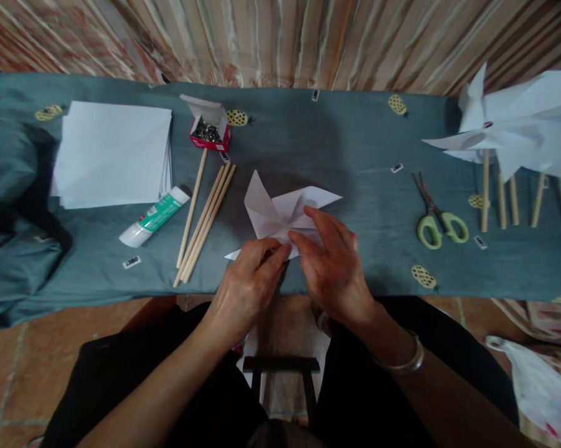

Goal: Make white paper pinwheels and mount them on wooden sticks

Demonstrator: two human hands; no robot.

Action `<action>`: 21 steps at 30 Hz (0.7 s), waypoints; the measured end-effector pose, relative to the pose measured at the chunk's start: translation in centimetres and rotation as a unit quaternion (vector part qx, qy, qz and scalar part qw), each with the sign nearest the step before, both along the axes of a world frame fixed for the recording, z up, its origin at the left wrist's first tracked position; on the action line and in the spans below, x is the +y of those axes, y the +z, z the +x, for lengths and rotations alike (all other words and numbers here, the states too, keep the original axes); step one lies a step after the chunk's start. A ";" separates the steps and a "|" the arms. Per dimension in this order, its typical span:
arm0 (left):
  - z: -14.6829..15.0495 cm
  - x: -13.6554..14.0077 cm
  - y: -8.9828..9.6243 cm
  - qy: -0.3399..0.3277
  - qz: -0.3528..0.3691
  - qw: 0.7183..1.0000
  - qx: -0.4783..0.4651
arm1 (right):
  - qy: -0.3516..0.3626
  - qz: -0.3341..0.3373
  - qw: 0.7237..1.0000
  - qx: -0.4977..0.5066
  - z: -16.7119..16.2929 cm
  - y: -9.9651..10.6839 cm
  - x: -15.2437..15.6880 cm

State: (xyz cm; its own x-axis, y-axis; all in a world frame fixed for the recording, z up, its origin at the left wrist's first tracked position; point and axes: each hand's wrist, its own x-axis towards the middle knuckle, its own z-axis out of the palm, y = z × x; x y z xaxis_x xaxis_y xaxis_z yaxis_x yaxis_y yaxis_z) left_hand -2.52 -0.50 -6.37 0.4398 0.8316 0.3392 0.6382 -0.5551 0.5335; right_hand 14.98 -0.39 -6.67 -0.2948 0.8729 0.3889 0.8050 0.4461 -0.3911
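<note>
A white paper pinwheel (pixel 266 214) lies near the front edge of the cloth-covered table, its corners folded in toward the middle. My left hand (pixel 252 274) is closed on the near side of the paper, thumb and forefinger pinching it close to the centre. From the right, my right hand (pixel 331 261) bends over the same pinwheel, with fingertips pressed on the paper near the centre and on the right blade. Parts of the near blades are hidden beneath both hands.
Left of the pinwheel lie several wooden sticks (pixel 210 224), a glue stick (pixel 156 216), a paper stack (pixel 116 155) and an open red box (pixel 210 134) of small metal pieces. To the right are green-handled scissors (pixel 434 214) and several finished pinwheels (pixel 518 124) on sticks.
</note>
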 end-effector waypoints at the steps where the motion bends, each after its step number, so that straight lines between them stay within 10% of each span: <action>1: 0.0 0.0 0.0 0.000 0.000 1.000 0.002 | 0.000 0.002 1.000 -0.006 0.0 0.0 0.0; 21: 0.0 0.4 0.0 -0.008 0.006 1.000 0.026 | -0.002 0.023 0.998 -0.051 -0.1 -0.1 0.4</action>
State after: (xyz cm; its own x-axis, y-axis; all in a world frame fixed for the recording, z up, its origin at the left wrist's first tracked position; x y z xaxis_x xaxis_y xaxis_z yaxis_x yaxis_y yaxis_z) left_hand -2.49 -0.13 -6.37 0.4699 0.8202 0.3264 0.6557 -0.5719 0.4930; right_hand 14.91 0.01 -6.78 -0.3320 0.8554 0.3975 0.8409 0.4593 -0.2861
